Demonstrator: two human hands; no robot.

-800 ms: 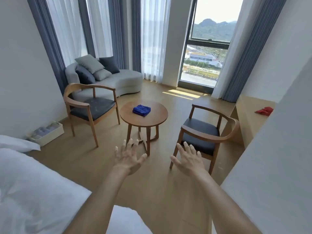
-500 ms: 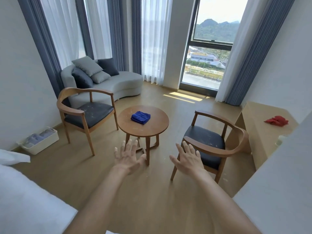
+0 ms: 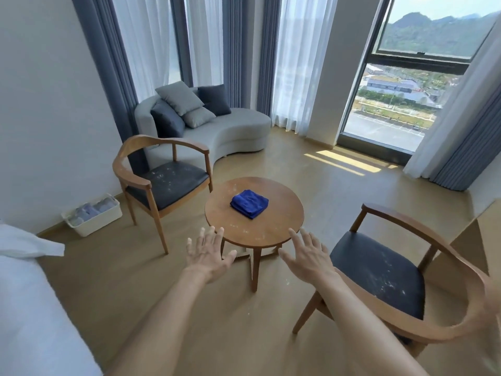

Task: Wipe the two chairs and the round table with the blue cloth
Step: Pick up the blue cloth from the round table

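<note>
Head view: both arms reach forward over the wooden floor [image 3: 339, 196]
Left hand [image 3: 207, 255]: palm down, fingers [image 3: 204, 234] spread and straight, holding nothing
Right hand [image 3: 309, 256]: palm down, fingers [image 3: 296, 237] spread and straight, holding nothing
Round table [image 3: 254, 232]: just beyond both sets of fingers, its near rim between the two hands; pale specks on the top
Blue cloth [image 3: 249, 203]: folded, lying near the middle of the table, beyond the fingers and apart from both hands
Left chair [image 3: 162, 177]: beyond and left of the left fingers; dark seat with whitish dust marks
Right chair [image 3: 379, 267]: right of the right fingers, the right forearm over its seat edge; dusty dark seat
Sofa [image 3: 217, 131]: far beyond the fingers, grey, with cushions
White basket [image 3: 92, 217]: on the floor by the wall, far left of the left fingers
Bed [image 3: 27, 294]: white, at the near left
</note>
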